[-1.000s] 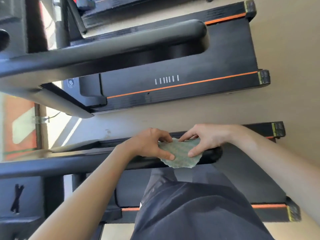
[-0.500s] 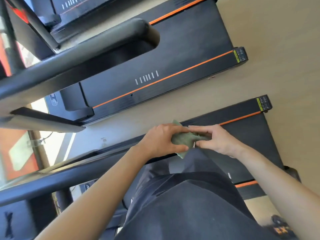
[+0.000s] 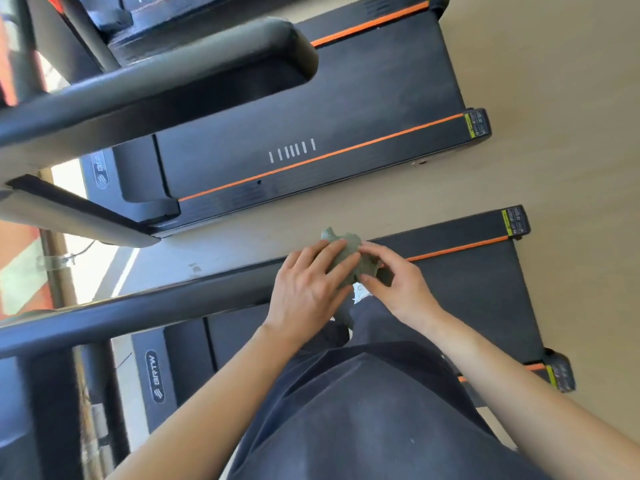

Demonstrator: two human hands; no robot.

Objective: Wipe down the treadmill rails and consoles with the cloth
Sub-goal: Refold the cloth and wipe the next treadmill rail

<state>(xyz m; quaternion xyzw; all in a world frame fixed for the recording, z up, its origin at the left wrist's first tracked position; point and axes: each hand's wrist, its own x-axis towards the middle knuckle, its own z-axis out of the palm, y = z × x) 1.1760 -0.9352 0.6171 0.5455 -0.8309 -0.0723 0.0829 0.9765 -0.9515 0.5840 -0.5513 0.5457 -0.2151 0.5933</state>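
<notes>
Bunching the crumpled grey-green cloth [image 3: 347, 252] between both hands at frame centre, by the look of it. Left hand [image 3: 308, 292]: fingers laid over the top of the wad, lightly curled, cupping it from the left; thumb hidden. Right hand [image 3: 401, 285]: thumb and forefinger pinch the cloth's right edge, other fingers loosely bent, nothing else held. The two-handed hold reads as refolding to get a compact wiping face, not as a wipe stroke. The cloth sits over the spot where the long black padded handrail [image 3: 145, 306], running in from the lower left, ends. The rail tip is hidden behind the hands, so I can't tell whether the cloth touches it or is held just above. Regripping there makes sense, since the rail is right at hand. Below the hands: black treadmill belt with orange side stripe [image 3: 467, 289] and the person's dark trousers [image 3: 381, 410]. Upper half: neighbouring black treadmill deck [image 3: 346, 109] with its own thick handrail [image 3: 156, 74] at upper left, well apart from the cloth, and a strip of beige floor [image 3: 554, 81] between the machines. No console in view. My read: the next move wants a firm one-hand wrap round the rail.
</notes>
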